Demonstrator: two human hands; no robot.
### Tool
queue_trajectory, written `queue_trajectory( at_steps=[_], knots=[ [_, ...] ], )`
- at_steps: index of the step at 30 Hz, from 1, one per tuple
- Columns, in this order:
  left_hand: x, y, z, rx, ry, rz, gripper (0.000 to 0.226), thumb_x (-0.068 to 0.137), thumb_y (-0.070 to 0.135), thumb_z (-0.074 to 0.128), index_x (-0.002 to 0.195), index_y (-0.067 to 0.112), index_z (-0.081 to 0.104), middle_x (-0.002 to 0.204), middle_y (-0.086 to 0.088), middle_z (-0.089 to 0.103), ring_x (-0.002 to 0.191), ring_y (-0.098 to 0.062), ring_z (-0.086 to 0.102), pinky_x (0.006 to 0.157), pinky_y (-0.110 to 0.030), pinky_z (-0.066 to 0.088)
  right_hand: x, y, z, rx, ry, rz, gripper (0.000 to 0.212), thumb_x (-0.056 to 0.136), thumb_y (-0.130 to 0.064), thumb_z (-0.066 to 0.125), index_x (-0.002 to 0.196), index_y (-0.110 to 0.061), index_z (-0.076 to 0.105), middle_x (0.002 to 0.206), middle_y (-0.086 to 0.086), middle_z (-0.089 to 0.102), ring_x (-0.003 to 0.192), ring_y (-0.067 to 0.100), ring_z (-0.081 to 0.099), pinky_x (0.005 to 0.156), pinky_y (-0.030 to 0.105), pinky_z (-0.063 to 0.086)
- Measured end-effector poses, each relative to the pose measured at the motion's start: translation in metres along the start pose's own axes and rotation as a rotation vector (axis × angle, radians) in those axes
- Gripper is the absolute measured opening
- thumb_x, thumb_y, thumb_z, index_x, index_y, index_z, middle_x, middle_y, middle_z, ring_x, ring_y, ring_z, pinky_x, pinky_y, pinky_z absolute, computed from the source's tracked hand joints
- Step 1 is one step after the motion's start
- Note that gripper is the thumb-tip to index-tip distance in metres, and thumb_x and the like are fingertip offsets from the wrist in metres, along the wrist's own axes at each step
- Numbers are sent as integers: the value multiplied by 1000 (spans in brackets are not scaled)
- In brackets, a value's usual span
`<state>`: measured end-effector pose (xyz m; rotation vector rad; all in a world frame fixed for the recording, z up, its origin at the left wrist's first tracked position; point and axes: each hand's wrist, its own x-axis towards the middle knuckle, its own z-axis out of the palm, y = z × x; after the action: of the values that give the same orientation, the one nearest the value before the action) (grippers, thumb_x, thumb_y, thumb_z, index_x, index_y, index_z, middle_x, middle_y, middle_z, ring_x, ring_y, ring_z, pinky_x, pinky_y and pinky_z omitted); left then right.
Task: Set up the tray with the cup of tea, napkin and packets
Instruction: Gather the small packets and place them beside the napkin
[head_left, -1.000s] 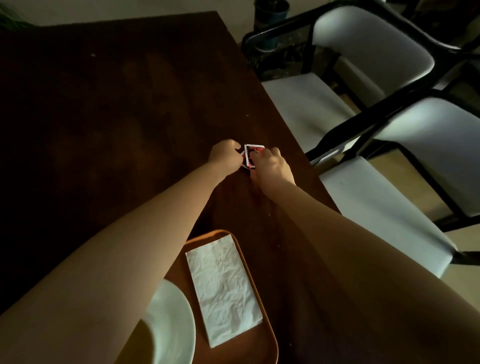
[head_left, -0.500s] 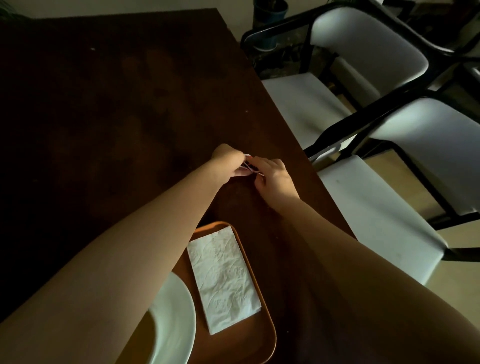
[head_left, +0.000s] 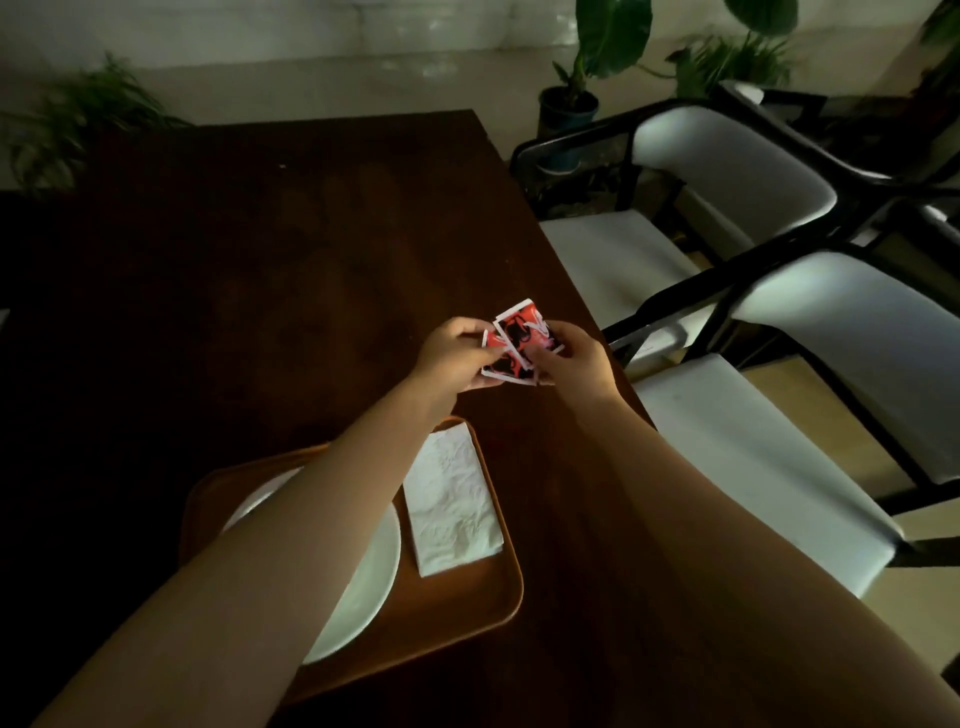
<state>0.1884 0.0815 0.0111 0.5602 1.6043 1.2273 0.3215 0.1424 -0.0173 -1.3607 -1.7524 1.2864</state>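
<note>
Red, black and white packets (head_left: 514, 340) are fanned out above the dark table, beyond the tray. My left hand (head_left: 457, 358) grips their left side and my right hand (head_left: 574, 361) grips their right side. The orange-brown tray (head_left: 467, 608) lies near me on the table. A white napkin (head_left: 452, 509) lies flat along the tray's right side. A white saucer or plate (head_left: 369, 571) sits in the tray's middle, mostly hidden by my left forearm. No cup of tea is visible.
The dark wooden table (head_left: 260, 270) stretches ahead and to the left. Two black-framed chairs with white cushions (head_left: 727, 218) (head_left: 831, 364) stand close along its right edge. Potted plants (head_left: 571, 104) stand on the floor behind.
Both hands lifted the packets off the table and drew them slightly toward me, fanning them so their printed faces show. The view tilted up, showing more of the room.
</note>
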Motion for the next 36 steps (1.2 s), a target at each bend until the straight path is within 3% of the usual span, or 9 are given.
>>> queue_trajectory(
  at_steps=[6,9,12,14,18,26,30,34,36],
  knots=[
    [-88,-54,-10,202,189,134,23,84,2,58,106,8,57,110,-15,61,94,-23,59,62,-31,54,-71,18,-10,73,-37,56,33,90,-10,56,123,-10,53,107,9,62,80,15,64,71,31,56],
    [-129,-83,-22,256,375,185,19,83,6,60,102,10,60,107,-14,65,98,-26,60,78,-41,54,-112,31,-8,-51,-176,-3,31,91,-10,53,121,-12,56,115,11,64,88,16,62,68,23,53],
    [-160,-97,-37,303,540,194,15,83,9,62,98,12,62,101,-8,66,99,-27,61,80,-37,52,-143,40,-1,-219,-302,-95,31,88,-12,59,119,-13,59,117,8,64,101,19,62,74,20,46],
    [-173,-101,-44,310,581,189,15,83,10,63,97,11,62,103,-10,67,101,-27,61,82,-39,52,-156,43,5,-276,-362,-122,29,87,-15,61,116,-15,59,115,7,65,94,16,62,67,17,47],
    [-187,-106,-52,305,613,157,18,84,10,62,102,11,60,111,-12,65,105,-27,60,74,-32,50,-171,45,23,-380,-409,-192,26,88,-17,60,113,-19,62,115,5,67,88,13,59,61,13,42],
    [-202,-119,-61,288,630,150,17,84,15,62,101,18,58,102,1,61,94,-12,55,60,-14,44,-176,59,37,-743,-345,-363,27,88,-25,59,115,-26,62,113,2,61,109,20,51,93,34,44],
    [-206,-132,-51,368,551,218,26,85,29,60,104,12,59,104,3,61,96,-10,53,77,-26,48,-174,67,34,-909,-355,-454,33,89,-28,57,121,-31,56,121,3,50,116,22,42,100,37,38],
    [-203,-144,-36,344,503,174,19,86,13,58,105,11,60,106,-6,65,99,-16,58,83,-30,47,-177,70,24,-671,-276,-461,34,89,-17,55,122,-22,57,118,5,54,110,21,47,94,33,39],
    [-200,-148,-32,285,496,132,21,84,7,56,103,14,61,102,-3,64,97,-13,55,78,-27,43,-178,66,16,-427,-242,-363,31,91,-18,53,121,-18,58,111,4,59,98,13,54,82,16,45]
  ],
)
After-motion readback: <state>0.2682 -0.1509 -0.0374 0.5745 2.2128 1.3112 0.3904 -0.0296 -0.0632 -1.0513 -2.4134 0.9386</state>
